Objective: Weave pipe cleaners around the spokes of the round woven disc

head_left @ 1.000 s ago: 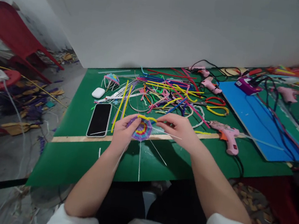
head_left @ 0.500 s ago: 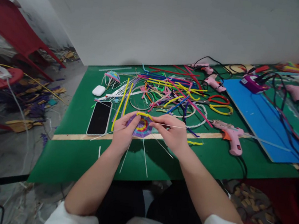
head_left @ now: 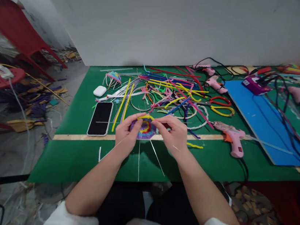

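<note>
Between my hands is a round woven piece (head_left: 145, 128) in purple, blue, red and yellow rings, with thin pale spokes (head_left: 157, 157) sticking out around it. My left hand (head_left: 128, 131) pinches its left edge, thumb on top. A yellow pipe cleaner (head_left: 147, 117) runs along its far edge. The fingers of my right hand (head_left: 171, 132) are closed at the right end of that yellow pipe cleaner, by the piece's upper right edge. Fingertips partly hide both grips.
Beyond lie a heap of coloured pipe cleaners (head_left: 169, 93), scissors (head_left: 221, 106) and a white ring (head_left: 142, 101). A phone (head_left: 100, 118) and white case (head_left: 99, 90) are left. Right are a pink glue gun (head_left: 232, 138), blue board (head_left: 272, 128) and purple power strip (head_left: 256, 85).
The woven piece has turned between my hands, its spokes pointing in new directions. Both hands have shifted slightly and stay closed on their holds.
</note>
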`<state>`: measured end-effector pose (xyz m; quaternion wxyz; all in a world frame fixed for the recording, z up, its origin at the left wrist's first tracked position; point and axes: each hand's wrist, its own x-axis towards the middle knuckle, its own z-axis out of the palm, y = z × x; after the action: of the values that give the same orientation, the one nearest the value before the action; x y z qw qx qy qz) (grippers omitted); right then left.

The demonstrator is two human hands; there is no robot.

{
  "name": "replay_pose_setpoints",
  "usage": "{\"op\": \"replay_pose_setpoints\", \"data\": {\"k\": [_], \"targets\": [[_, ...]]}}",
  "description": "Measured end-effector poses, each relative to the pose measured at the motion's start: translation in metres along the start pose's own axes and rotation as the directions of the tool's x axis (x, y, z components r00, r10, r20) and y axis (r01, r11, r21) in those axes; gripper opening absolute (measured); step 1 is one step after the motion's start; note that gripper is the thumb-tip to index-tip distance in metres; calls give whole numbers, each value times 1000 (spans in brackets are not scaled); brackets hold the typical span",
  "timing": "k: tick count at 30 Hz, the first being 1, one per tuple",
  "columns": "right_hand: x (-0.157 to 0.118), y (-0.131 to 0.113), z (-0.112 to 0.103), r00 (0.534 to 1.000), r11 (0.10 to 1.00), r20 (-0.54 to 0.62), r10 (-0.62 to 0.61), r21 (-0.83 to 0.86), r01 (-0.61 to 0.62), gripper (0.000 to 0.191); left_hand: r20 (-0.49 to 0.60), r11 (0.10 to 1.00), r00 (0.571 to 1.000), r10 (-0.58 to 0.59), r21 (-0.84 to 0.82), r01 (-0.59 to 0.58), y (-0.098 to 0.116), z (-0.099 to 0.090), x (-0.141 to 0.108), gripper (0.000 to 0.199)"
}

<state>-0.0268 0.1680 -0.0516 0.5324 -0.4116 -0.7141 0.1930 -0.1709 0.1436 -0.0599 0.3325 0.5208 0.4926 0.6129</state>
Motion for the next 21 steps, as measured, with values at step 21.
{"op": "replay_pose_setpoints", "data": {"k": [21], "targets": [[-17, -54, -38, 781, 731, 105, -615, -295, 615, 22, 568, 931, 818, -88, -245, 271, -6, -14, 12, 67]]}}
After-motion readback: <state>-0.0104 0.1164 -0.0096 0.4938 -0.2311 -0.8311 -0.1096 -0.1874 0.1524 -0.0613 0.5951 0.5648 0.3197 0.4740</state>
